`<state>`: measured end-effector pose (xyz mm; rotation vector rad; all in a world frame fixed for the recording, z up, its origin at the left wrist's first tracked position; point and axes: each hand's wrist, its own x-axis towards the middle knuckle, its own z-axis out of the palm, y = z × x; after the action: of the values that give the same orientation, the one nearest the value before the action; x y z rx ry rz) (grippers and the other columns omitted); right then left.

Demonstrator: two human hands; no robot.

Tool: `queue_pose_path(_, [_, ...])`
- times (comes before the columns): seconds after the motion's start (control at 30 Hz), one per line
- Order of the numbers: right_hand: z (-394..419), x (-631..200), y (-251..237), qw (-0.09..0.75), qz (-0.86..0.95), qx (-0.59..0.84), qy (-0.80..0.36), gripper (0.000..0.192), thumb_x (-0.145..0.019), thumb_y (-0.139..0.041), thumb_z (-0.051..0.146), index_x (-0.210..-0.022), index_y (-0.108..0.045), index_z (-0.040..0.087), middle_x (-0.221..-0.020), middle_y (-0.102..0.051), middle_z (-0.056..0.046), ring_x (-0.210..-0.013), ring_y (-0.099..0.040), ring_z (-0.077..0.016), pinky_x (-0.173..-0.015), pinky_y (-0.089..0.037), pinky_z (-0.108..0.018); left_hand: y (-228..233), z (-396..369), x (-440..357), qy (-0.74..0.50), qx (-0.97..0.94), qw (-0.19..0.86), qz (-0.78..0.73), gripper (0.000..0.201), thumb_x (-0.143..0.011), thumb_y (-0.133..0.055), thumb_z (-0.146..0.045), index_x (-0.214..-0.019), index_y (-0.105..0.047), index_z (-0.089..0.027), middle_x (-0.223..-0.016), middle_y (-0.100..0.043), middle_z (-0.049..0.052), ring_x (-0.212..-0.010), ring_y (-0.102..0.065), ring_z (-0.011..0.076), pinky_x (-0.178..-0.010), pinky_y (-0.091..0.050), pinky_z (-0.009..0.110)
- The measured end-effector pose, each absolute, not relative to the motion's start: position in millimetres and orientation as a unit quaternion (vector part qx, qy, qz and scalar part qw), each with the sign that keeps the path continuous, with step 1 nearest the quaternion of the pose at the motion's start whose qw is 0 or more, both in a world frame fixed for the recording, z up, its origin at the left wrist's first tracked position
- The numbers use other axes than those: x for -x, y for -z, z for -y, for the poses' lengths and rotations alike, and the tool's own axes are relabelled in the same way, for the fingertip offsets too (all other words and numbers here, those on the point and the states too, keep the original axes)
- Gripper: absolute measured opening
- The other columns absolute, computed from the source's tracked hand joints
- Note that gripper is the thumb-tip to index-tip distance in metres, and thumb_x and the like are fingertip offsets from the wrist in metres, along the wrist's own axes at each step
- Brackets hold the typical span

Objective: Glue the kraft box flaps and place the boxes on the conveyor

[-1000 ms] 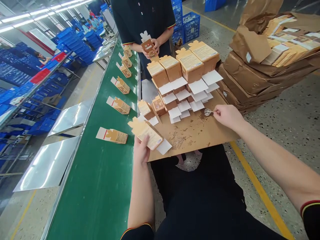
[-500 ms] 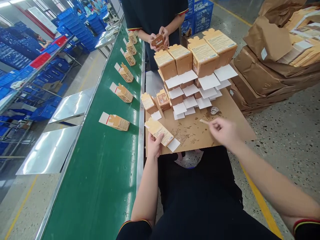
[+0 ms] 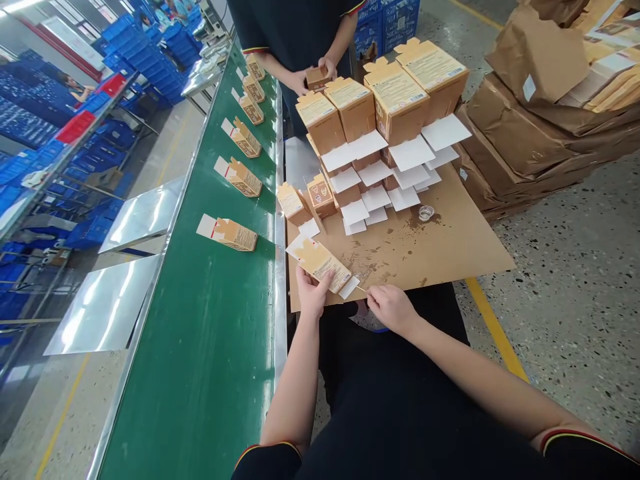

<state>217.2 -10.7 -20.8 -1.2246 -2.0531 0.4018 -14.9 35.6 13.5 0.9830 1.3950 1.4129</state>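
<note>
My left hand (image 3: 313, 293) is closed around a printed tan carton (image 3: 323, 262), held tilted over the near left corner of the brown board (image 3: 440, 250). A white flap (image 3: 349, 287) sticks out from the carton's near end. My right hand (image 3: 390, 307) is closed on a thin pale stick (image 3: 361, 289), whose tip is at the edge of that flap. Whether the tip touches it I cannot tell. A small clear dish (image 3: 426, 213) stands on the board amid dark wet spots. Behind it rise stacked cartons (image 3: 400, 107) with white flaps hanging out towards me.
To my left a green conveyor belt (image 3: 210, 347) carries a row of cartons (image 3: 235, 235). Across the board a co-worker's hands (image 3: 315, 79) hold a small brown box. Brown paper-wrapped bundles (image 3: 545, 147) lie at the right, and blue crates (image 3: 400, 27) stand behind.
My right hand has moved left and nearer, bringing the stick from beside the dish to the carton's flap. My left hand still holds the carton. The view has shifted slightly.
</note>
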Motion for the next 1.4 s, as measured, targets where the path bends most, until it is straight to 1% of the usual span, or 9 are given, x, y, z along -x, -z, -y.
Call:
queue_pose_path(0.23, [22.8,-251.0,8.9,0.443,0.676,0.541,-0.233,0.027,-0.108,-0.06,0.026,-0.082,-0.067,0.024,-0.065,-0.06,0.001,-0.056,-0.054,-0.0143,-0.061,-0.045,-0.028,-2.7,-10.1,-1.7,-0.553,-0.441,0.377,-0.598,0.098,-0.069,-0.106,-0.068,-0.141,-0.052,-0.029,-0.141,-0.07,0.015,-0.143,-0.07,0.0383,-0.123,-0.059,0.054])
queue_pose_path(0.43, [46.2,-264.9,-1.7,0.466,0.622,0.572,-0.263,0.033,-0.108,-0.064,0.039,-0.078,-0.068,0.025,-0.062,-0.06,0.001,-0.053,-0.052,-0.0133,-0.055,-0.047,-0.027,13.8,0.9,-15.2,-0.524,-0.471,0.324,-0.631,0.087,-0.077,-0.1,-0.07,-0.138,-0.053,-0.03,-0.156,-0.058,0.018,-0.156,-0.057,0.043,-0.123,-0.055,0.055])
queue_pose_path(0.67, [56.6,-266.9,-5.8,0.479,0.598,0.574,-0.288,0.034,-0.106,-0.066,0.043,-0.078,-0.072,0.025,-0.061,-0.061,0.0,-0.051,-0.052,-0.0134,-0.051,-0.048,-0.027,16.6,-3.1,-16.3,-0.503,-0.462,0.327,-0.653,0.079,-0.079,-0.101,-0.061,-0.133,-0.053,-0.029,-0.147,-0.063,0.018,-0.151,-0.061,0.0436,-0.119,-0.058,0.057])
queue_pose_path(0.83, [51.8,-271.1,-5.6,0.502,0.58,0.575,-0.286,0.033,-0.104,-0.069,0.043,-0.077,-0.072,0.024,-0.06,-0.062,0.001,-0.051,-0.054,-0.0133,-0.052,-0.049,-0.027,-6.4,-8.8,51.4,-0.575,-0.422,0.214,-0.667,0.096,-0.067,-0.107,-0.06,-0.133,-0.044,-0.031,-0.138,-0.067,0.014,-0.135,-0.073,0.0403,-0.116,-0.063,0.065])
queue_pose_path(1.0, [48.3,-272.0,-6.2,0.511,0.565,0.579,-0.29,0.034,-0.103,-0.071,0.045,-0.076,-0.072,0.024,-0.059,-0.062,0.0,-0.049,-0.055,-0.0134,-0.05,-0.049,-0.026,-39.7,-2.5,165.2,-0.611,-0.391,0.085,-0.683,0.101,-0.07,-0.102,-0.067,-0.137,-0.034,-0.034,-0.161,-0.052,0.017,-0.153,-0.062,0.041,-0.123,-0.056,0.07])
queue_pose_path(1.17, [42.4,-267.4,-7.5,0.516,0.568,0.567,-0.3,0.038,-0.104,-0.072,0.049,-0.076,-0.072,0.024,-0.059,-0.061,0.001,-0.049,-0.054,-0.0136,-0.05,-0.048,-0.027,-45.1,4.6,225.2,-0.561,-0.328,0.105,-0.753,0.107,-0.061,-0.106,-0.057,-0.134,-0.031,-0.032,-0.154,-0.052,0.018,-0.15,-0.063,0.0405,-0.126,-0.053,0.07])
queue_pose_path(1.23, [41.7,-269.4,-7.7,0.521,0.567,0.567,-0.293,0.039,-0.104,-0.072,0.05,-0.076,-0.071,0.024,-0.058,-0.06,0.001,-0.049,-0.055,-0.0137,-0.05,-0.049,-0.027,-43.9,11.4,228.7,-0.539,-0.295,0.028,-0.788,0.108,-0.063,-0.104,-0.051,-0.14,-0.03,-0.032,-0.157,-0.047,0.018,-0.156,-0.055,0.0423,-0.13,-0.046,0.072])
queue_pose_path(1.33, [42.9,-277.0,-7.9,0.522,0.56,0.581,-0.277,0.038,-0.105,-0.072,0.052,-0.078,-0.073,0.025,-0.059,-0.062,0.0,-0.049,-0.056,-0.0144,-0.051,-0.052,-0.027,-43.2,17.5,211.5,-0.518,-0.293,-0.157,-0.788,0.091,-0.079,-0.089,-0.042,-0.148,-0.03,-0.032,-0.157,-0.041,0.017,-0.157,-0.047,0.0432,-0.133,-0.039,0.074])
queue_pose_path(1.4, [43.1,-282.1,-8.4,0.518,0.553,0.595,-0.267,0.039,-0.105,-0.072,0.053,-0.078,-0.074,0.025,-0.059,-0.062,0.0,-0.049,-0.056,-0.0145,-0.05,-0.052,-0.027,-42.6,7.6,182.6,-0.526,-0.37,-0.171,-0.746,0.067,-0.087,-0.077,-0.036,-0.144,-0.041,-0.03,-0.147,-0.048,0.015,-0.147,-0.053,0.041,-0.131,-0.042,0.071])
